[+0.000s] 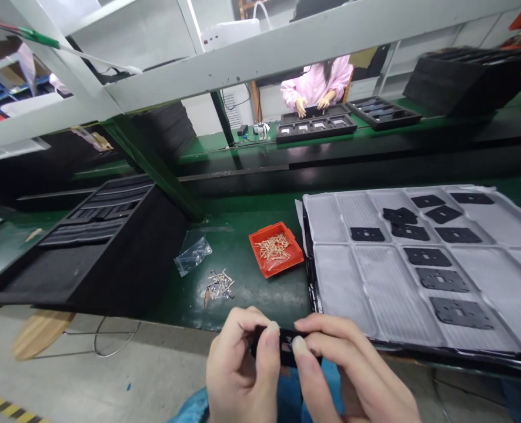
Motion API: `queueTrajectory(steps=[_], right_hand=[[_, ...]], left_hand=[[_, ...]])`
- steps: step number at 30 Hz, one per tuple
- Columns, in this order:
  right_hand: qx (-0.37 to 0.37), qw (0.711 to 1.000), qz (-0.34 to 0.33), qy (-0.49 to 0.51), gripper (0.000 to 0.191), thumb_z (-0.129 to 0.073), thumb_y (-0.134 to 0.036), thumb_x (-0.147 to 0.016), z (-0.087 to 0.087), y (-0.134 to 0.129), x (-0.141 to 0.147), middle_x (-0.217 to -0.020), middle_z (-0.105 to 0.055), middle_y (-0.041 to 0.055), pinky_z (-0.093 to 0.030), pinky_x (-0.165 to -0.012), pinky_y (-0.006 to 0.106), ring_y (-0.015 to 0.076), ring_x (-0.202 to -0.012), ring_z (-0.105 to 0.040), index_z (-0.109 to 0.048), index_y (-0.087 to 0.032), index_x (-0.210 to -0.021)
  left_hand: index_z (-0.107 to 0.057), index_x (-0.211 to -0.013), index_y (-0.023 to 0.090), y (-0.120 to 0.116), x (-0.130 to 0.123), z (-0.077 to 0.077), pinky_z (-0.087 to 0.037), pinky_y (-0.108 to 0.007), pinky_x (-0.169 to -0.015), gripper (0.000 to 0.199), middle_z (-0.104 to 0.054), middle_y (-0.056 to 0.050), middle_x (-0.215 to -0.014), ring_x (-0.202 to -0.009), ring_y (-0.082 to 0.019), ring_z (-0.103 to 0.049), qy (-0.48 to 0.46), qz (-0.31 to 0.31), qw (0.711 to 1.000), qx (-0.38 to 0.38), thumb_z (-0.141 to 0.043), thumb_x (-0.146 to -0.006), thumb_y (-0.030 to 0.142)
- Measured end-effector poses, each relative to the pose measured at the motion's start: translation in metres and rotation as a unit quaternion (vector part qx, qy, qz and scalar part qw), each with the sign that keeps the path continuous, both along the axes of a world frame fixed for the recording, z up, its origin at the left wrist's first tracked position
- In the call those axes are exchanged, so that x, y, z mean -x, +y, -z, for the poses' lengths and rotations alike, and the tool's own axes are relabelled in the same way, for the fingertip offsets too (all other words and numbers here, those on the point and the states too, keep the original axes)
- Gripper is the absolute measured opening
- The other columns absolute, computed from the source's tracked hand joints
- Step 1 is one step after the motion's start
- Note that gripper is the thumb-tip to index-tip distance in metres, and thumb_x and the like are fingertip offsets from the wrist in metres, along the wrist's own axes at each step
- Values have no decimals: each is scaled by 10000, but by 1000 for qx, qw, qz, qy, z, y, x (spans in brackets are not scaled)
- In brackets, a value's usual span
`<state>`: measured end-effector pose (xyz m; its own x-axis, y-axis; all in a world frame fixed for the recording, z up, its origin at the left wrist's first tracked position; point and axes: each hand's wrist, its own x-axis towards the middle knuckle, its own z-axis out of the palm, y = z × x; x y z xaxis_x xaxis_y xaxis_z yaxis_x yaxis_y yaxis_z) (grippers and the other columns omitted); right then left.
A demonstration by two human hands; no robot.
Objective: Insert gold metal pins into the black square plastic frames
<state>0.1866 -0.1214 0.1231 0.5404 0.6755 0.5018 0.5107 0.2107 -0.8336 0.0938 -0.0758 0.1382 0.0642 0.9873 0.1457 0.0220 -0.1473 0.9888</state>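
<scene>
Close to my body, a small black plate is held between my two hands, just off the table's front edge. My left hand pinches its left end between thumb and fingers. At the right end, the thumb and fingers of my right hand grip it too. Much of the plate is hidden by my fingers. Beyond my hands lies a loose pile of small pale and dark pieces. A red tray behind it holds many small tan pieces.
To the right, a large grey compartmented tray carries several flat black plates. A clear plastic bag lies left of the red tray. Black foam boxes stand at left. Across the bench, a person in pink works over black trays.
</scene>
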Motion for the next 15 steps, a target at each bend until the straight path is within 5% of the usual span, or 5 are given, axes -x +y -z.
queueTrajectory(steps=[2,6,10,15], right_hand=[[-12,1000,24,-16,70,-687,-174,-915,8,2,-4,-1050,-754,72,-643,-678,235,169,-793,-773,-689,-242,-931],[-43,996,48,57,360,-765,-173,-858,21,7,-12,-1219,-707,123,-666,-632,237,167,-794,-779,-606,-235,-1175],[-39,987,-24,156,371,-765,-249,-872,19,14,-2,-1000,-757,51,-648,-684,210,140,-770,-755,-604,-249,-1206],[3,951,5,308,176,-761,-333,-893,4,19,14,-841,-758,3,-611,-639,166,126,-700,-744,-652,-253,-1007]], left_hand=[[-606,-791,203,2,-2,0,-486,-126,-454,253,-569,26,-703,-503,-71,-524,4,-15,1000,-14,-634,-992,354],[-603,-828,203,7,-2,-1,-466,-118,-468,227,-558,43,-680,-469,-54,-520,23,-65,997,-22,-614,-1008,341],[-603,-787,198,3,-3,1,-432,-120,-428,286,-568,37,-695,-451,-47,-494,18,-58,998,0,-672,-964,411],[-592,-742,185,-3,-6,2,-397,-124,-381,391,-552,42,-617,-401,-44,-466,22,-66,996,59,-739,-892,514]])
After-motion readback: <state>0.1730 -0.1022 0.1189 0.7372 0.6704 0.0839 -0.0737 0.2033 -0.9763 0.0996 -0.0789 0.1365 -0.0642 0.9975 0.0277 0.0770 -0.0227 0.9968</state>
